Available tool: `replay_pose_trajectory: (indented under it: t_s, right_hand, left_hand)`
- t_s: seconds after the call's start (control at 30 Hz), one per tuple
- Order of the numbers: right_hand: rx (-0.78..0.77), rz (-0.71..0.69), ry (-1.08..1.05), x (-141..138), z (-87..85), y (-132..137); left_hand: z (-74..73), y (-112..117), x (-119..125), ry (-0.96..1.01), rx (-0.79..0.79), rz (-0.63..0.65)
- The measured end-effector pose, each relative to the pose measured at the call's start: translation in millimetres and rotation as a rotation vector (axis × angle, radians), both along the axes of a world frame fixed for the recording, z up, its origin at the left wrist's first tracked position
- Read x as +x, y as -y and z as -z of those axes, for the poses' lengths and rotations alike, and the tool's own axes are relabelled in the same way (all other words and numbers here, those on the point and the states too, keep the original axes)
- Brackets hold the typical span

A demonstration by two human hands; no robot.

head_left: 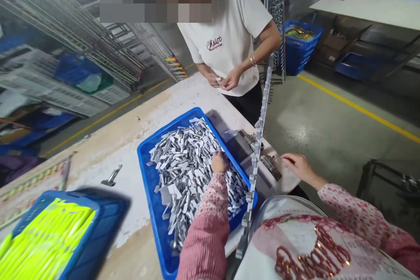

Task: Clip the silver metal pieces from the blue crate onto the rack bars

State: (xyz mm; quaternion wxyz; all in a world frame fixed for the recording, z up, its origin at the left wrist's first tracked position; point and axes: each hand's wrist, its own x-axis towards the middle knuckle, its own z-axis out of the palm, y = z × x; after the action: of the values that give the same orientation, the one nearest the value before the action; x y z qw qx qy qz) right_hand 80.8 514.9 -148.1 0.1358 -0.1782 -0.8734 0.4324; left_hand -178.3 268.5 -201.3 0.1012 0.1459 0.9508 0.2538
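A blue tray [146,164] on the worktable holds a heap of several small silver and white metal pieces [187,166]. My left hand [219,162] reaches down into the heap, fingers curled among the pieces. My right hand [297,165] rests at the table's right edge, fingers flat beside a metal fixture [271,164]. A long rack strip with clips [256,157] stands between my hands, running up from my chest.
A person in a white T-shirt [229,30] stands across the table, both hands holding a small piece. A blue bin of neon-yellow parts [49,238] sits near left. A loose metal piece [111,177] lies on the table. Blue crates and wire racks line the floor behind.
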Motion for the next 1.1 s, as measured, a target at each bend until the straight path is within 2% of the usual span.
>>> replay_pose_trajectory:
  t_s: [0.13, 0.27, 0.37, 0.5, 0.57, 0.67, 0.73, 0.8, 0.87, 0.97, 1.0, 1.03, 1.1]
  right_hand:
    - [-0.088, 0.035, -0.012, 2, -8.1, 1]
    - [-0.163, -0.010, -0.104, -12, -35.8, 13]
    - [-0.169, -0.102, -0.223, -28, -70.2, 32]
    - [-0.112, -0.253, -0.351, -49, -115.8, 66]
    - [-0.034, -0.322, -0.354, -56, -129.1, 81]
    - [-0.034, -0.411, -0.329, -58, -132.8, 94]
    - [-0.113, -0.413, -0.344, -56, -128.5, 97]
    - [-0.209, -0.404, -0.370, -51, -124.1, 97]
    - [-0.331, -0.451, -0.367, -46, -122.7, 94]
    - [-0.466, -0.581, -0.361, -41, -127.6, 82]
    - [-0.455, -0.598, -0.366, -39, -130.6, 77]
    - [-0.411, -0.587, -0.373, -38, -133.8, 71]
    - [-0.260, -0.516, -0.378, -36, -140.3, 61]
  left_hand:
    - [-17.4, 26, -3, 0.091, 0.095, -0.054]
    - [-49.4, 51, -2, 0.146, 0.267, -0.165]
    - [-85.7, 56, 6, 0.215, 0.458, -0.187]
    - [-145.7, 39, 42, 0.287, 0.720, -0.128]
    - [-174.4, 26, 67, 0.385, 0.908, -0.070]
    - [-206.3, 12, 101, 0.514, 1.101, 0.028]
    - [-217.9, 11, 112, 0.473, 1.084, 0.104]
    - [-222.5, 13, 115, 0.445, 1.010, 0.182]
    - [-222.5, 16, 113, 0.628, 0.937, 0.283]
    - [-220.4, 13, 109, 1.057, 0.880, 0.415]
    - [-220.5, 10, 109, 1.069, 0.872, 0.420]
    - [-221.3, 8, 109, 0.975, 0.862, 0.406]
    - [-224.3, 4, 110, 0.585, 0.789, 0.389]
